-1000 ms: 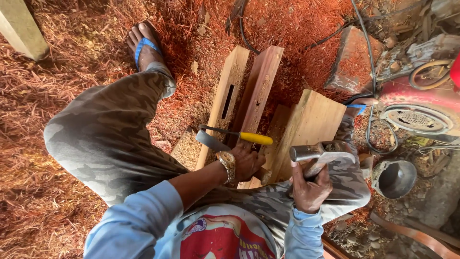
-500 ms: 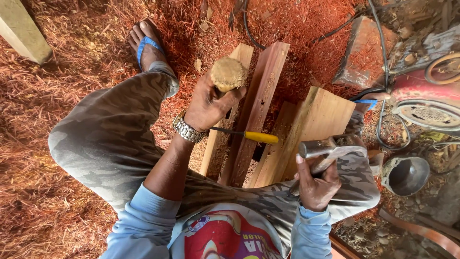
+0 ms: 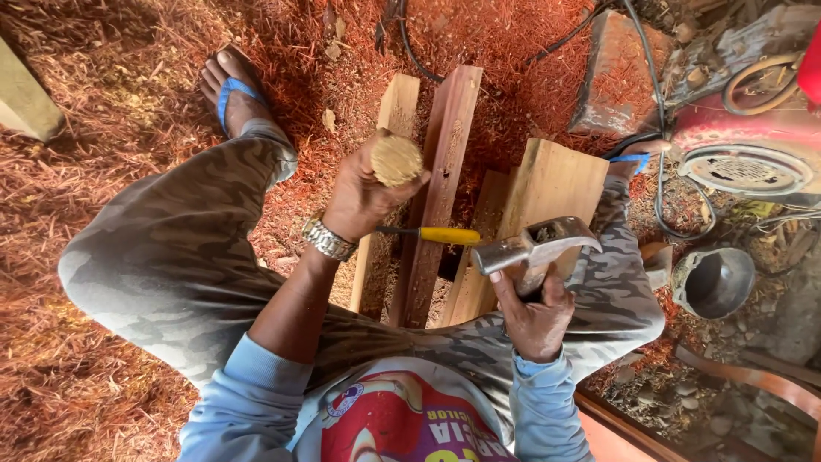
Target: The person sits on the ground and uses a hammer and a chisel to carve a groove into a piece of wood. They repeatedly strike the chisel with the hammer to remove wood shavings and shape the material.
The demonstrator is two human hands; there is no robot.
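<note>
Between my knees, on ground thick with red sawdust [image 3: 103,359], stand several wooden boards [image 3: 445,171] on edge. My left hand [image 3: 363,192] is wrapped shut around a chisel's round, battered wooden handle [image 3: 397,159], fingers curled fully about it, the butt end facing up at me. Its blade is hidden below my hand, so I cannot tell exactly where the edge sits on the pale board [image 3: 395,111]. My right hand [image 3: 534,316] is closed tight on the shaft of a steel claw hammer [image 3: 534,246], the head lifted above the light block [image 3: 547,184] and well apart from the chisel's butt. A yellow-handled tool [image 3: 445,235] lies across the reddish board, just beside my left wrist and its metal watch [image 3: 329,238].

What could go wrong, as I judge it: the hammer face could glance off that rounded, mushroomed butt and land on my left knuckles, since the fingers sit right under the rim. The boards look unclamped, so a blow could tip them toward my shins. The loose yellow tool could be knocked off.

On my chest, at the bottom edge, the shirt [image 3: 402,428] carries a round red and yellow print. I see no packages or signs elsewhere.
</note>
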